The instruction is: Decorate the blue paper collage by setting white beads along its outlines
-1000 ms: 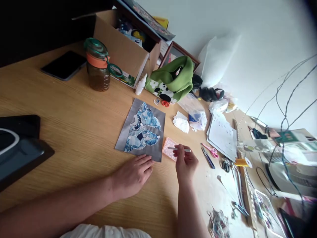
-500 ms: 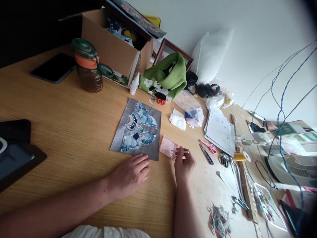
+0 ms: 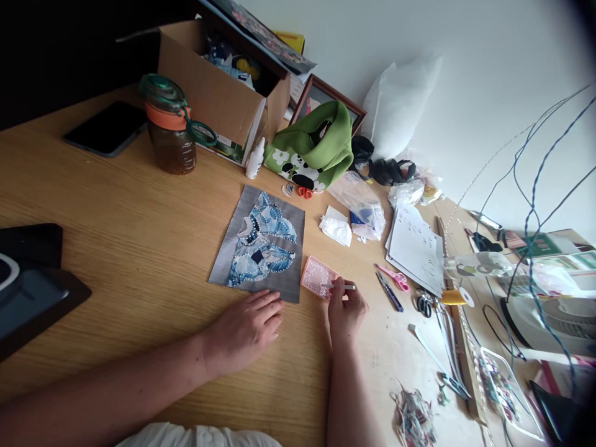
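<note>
My right hand is closed around a thin white pen-like tool, whose tip is over a small pink tray of tiny white beads. My left hand lies flat, its fingertips at the lower edge of a grey fabric sheet. On that sheet is a blue patchwork shape edged with white beads. The tray sits just to the right of the sheet. Whether a bead is on the tool's tip is too small to tell.
Behind the sheet stand a white dropper bottle, a green panda bag, a lidded jar and a cardboard box. On the right lie pink scissors, a cutter knife, papers and a heap of thread scraps.
The whole view has shifted slightly, so things appear a little further right. Both hands hold nearly the same places, and the tool stays over the tray.
</note>
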The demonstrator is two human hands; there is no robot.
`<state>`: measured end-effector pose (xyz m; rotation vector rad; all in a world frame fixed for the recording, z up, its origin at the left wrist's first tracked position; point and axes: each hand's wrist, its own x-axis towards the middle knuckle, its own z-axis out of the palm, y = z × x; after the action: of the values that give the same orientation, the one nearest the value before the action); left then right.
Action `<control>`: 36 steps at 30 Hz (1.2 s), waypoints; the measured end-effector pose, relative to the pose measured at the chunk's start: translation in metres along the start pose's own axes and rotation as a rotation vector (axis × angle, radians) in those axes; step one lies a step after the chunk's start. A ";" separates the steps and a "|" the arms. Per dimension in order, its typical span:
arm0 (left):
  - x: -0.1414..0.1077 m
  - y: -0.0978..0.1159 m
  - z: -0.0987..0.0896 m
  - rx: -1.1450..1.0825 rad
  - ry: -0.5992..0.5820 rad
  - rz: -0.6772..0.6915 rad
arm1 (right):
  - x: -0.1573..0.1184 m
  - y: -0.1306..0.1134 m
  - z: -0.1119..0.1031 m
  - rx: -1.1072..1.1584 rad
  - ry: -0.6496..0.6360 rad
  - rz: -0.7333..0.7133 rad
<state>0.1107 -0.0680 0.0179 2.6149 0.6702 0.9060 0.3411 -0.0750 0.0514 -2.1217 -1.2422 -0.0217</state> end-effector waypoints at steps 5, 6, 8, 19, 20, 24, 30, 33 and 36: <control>0.000 0.000 0.001 0.003 0.005 0.005 | 0.000 0.002 0.001 -0.010 -0.015 -0.007; 0.000 0.000 0.001 0.001 0.007 0.004 | 0.000 0.002 0.001 -0.011 -0.010 -0.007; 0.000 0.000 0.000 -0.001 0.008 0.002 | 0.000 0.002 0.001 -0.007 0.005 -0.003; 0.001 0.002 -0.003 -0.012 -0.017 -0.018 | 0.000 0.006 0.005 0.034 0.027 -0.011; 0.001 0.002 -0.004 -0.013 -0.022 -0.019 | 0.000 0.008 0.006 0.031 0.024 -0.015; 0.001 0.002 -0.004 -0.019 -0.019 -0.016 | 0.000 0.011 0.008 0.033 0.024 -0.022; 0.001 0.002 -0.003 -0.019 -0.007 -0.018 | -0.002 0.004 0.004 0.116 0.002 0.060; 0.001 0.001 -0.004 -0.022 -0.014 -0.018 | -0.002 -0.003 -0.001 0.210 0.013 0.168; 0.002 0.002 -0.004 -0.014 -0.043 -0.023 | -0.001 -0.014 -0.005 0.315 0.051 0.210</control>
<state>0.1101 -0.0676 0.0232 2.6011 0.6787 0.8418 0.3312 -0.0735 0.0624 -1.9504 -0.9203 0.1983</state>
